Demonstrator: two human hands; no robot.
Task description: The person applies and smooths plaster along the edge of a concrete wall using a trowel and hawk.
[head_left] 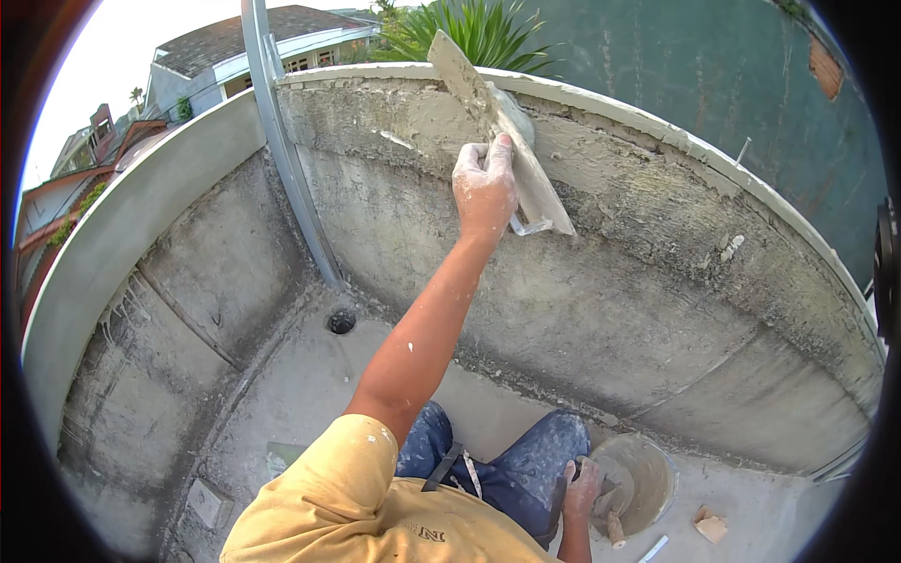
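My left hand [486, 188], dusted with plaster, is raised to the upper part of the rough wall [450, 216]. Its fingers are closed round a long, flat plastering trowel [540, 183], tilted against the wall and coated with grey mortar. A translucent flap hangs at the trowel's lower end. Fresh-looking mortar [394, 108] covers the wall's top band beside it. Low on the right, my right hand [584, 488] is at the rim of a mortar bucket [657, 483], fingers curled; what they hold is hidden. Inside the bucket shows a small grey blade [610, 483].
A metal post [291, 150] stands in the left corner, near a round drain hole [341, 321]. A block [208, 504] lies on the floor at left. Beside the bucket are a wooden handle [616, 533], a white stick [654, 549] and a brown scrap [710, 525].
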